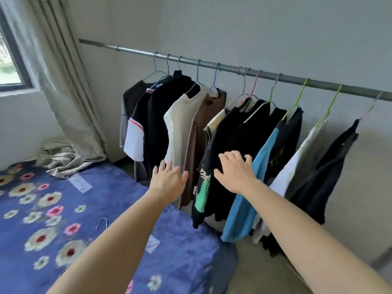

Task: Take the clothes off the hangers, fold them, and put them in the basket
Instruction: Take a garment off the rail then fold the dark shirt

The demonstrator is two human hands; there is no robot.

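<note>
Two bare forearms reach forward over the bed [63, 209], whose blue flowered cover fills the lower left. A loose hanger [102, 223] lies on the cover beside the left forearm, with nothing on it. The left hand [169, 181] is out flat, fingers straight and spread, grasping nothing; it sits in front of the hems of the cream shirt [180, 124] and brown shirt [203, 128], and contact cannot be told. The right hand [235, 172] is also released, fingers spread and lightly bent against the black print shirt [212, 177], not closed round the cloth.

The clothes hang packed in a row on wire hangers [300, 94], so each shirt overlaps the next. Left of the cream one are black and grey shirts, one with a white sleeve [135, 141]. Right of the print shirt come a blue shirt [246, 209], a white one [292, 170] and a black one [331, 170]. All hook on a grey rail [231, 68] that slants along the wall [275, 28]. Far left, a curtain [63, 92] falls beside the window [8, 60], its end heaped on the bed corner
</note>
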